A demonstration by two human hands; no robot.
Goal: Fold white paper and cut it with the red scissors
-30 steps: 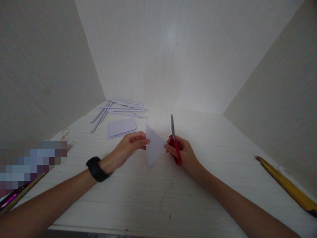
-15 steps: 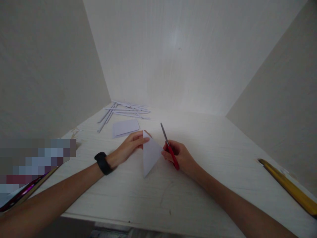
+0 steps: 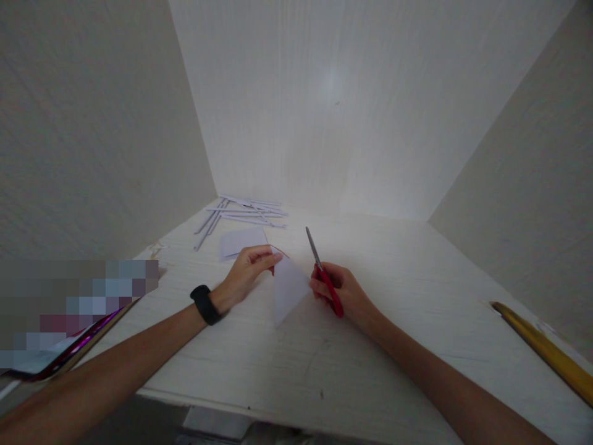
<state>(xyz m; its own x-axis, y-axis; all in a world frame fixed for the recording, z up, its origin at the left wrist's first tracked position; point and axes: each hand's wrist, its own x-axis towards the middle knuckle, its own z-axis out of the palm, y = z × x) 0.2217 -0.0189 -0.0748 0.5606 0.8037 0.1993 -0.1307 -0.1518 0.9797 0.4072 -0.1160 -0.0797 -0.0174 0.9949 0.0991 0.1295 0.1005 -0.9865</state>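
My left hand [image 3: 248, 267], with a black band on its wrist, pinches the upper left corner of a folded white paper triangle [image 3: 288, 289] held just above the white table [image 3: 393, 334]. My right hand [image 3: 343, 292] grips red-handled scissors [image 3: 325, 274]. Their blades are closed and point up and away, to the right of the triangle. The fingertips of my right hand also touch the paper's right corner.
Several thin white paper strips [image 3: 241, 212] lie in the far left corner, with a folded white sheet [image 3: 241, 241] in front of them. A yellow ruler [image 3: 546, 352] lies at the right edge. A shiny purple-edged object [image 3: 74, 349] sits at the left. Walls enclose three sides.
The scissors tilted from upright to leaning left. Both hands kept hold of the triangle while the view shifted, so everything sits a little further right and lower.
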